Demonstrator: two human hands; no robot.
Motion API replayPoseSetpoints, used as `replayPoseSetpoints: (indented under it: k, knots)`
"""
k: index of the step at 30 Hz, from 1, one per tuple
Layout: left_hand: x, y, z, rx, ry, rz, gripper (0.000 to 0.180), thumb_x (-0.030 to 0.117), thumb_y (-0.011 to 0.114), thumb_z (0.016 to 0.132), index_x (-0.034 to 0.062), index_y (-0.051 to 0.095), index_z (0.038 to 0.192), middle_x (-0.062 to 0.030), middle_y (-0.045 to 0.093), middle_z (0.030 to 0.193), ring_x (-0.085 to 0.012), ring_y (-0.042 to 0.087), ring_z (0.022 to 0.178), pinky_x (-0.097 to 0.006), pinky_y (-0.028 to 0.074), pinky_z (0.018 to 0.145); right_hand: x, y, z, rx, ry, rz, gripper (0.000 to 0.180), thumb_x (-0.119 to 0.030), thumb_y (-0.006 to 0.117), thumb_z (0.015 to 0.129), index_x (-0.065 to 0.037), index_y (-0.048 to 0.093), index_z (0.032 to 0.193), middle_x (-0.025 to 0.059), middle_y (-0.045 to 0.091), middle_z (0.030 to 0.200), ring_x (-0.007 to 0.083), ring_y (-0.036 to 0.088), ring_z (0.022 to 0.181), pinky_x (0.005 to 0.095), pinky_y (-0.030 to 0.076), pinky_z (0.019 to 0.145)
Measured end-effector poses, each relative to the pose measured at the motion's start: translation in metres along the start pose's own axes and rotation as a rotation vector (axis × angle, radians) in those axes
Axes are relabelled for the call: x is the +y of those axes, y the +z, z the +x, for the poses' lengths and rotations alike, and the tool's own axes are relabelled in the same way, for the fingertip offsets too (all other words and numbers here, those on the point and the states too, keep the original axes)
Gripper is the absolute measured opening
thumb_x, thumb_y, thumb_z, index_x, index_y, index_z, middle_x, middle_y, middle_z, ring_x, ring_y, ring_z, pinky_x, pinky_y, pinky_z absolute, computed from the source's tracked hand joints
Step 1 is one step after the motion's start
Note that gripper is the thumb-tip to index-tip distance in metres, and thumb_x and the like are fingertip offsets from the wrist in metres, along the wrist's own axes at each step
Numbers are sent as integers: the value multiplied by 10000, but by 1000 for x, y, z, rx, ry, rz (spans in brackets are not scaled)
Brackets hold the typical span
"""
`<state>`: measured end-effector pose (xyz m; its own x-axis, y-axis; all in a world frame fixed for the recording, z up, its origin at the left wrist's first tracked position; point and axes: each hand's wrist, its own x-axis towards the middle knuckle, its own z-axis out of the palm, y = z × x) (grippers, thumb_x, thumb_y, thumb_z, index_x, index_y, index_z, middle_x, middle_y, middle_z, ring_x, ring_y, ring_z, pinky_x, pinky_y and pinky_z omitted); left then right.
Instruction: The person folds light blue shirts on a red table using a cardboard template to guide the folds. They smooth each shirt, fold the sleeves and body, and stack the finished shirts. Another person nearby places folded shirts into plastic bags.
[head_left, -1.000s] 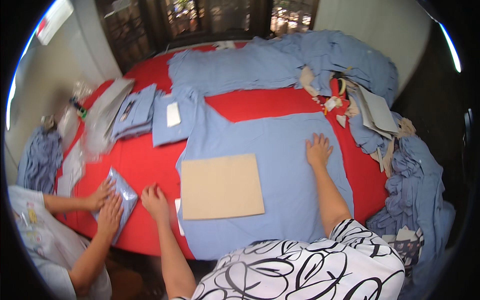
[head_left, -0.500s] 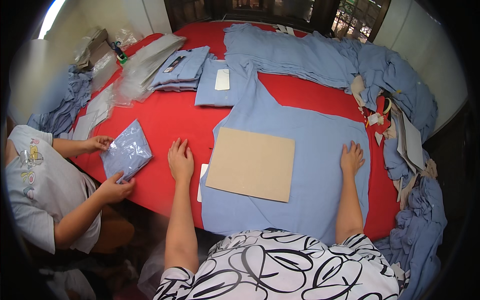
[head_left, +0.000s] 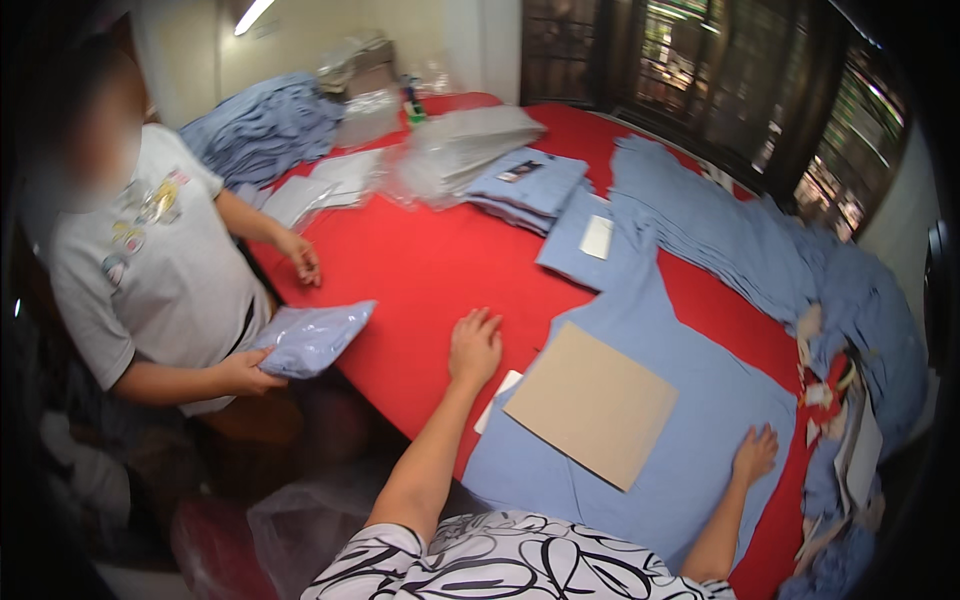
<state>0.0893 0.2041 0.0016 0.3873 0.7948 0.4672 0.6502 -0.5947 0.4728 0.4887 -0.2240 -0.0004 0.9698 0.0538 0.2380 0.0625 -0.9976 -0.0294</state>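
Clear plastic sleeves (head_left: 465, 145) near a blue cloth pile (head_left: 265, 125), dark-framed windows (head_left: 735, 85) beyond

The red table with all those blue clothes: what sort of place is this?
Perhaps a garment-packing workshop: a tan board on a spread blue garment, folded garments, and a plastic-wrapped bundle.
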Motion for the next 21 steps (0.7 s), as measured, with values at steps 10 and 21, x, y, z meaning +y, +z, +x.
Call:
replayPoseSetpoints:
  k: [10, 21]
  knots:
    - [2, -8, -2, -15, -68, -50, 318, 195, 553, 923, 109, 664, 1208, -106, 549, 1376, -300, 424, 1346, -446, 303, 1151, -5, -6, 5, -55, 41, -24, 541, -519, 374, 1007, -237, 385, 1469, 39, 327, 1564, 276, 280, 1443, 591, 241, 1128]
    - [2, -6, -2, -1, -58, -48, 309, 183, 565, 917, 104, 672, 1195, -112, 555, 1369, -304, 438, 1334, -452, 309, 1144, -7, -11, 3, -69, 46, -30, 544, -524, 370, 1007, -242, 386, 1472, 35, 328, 1565, 275, 281, 1444, 590, 243, 1124]
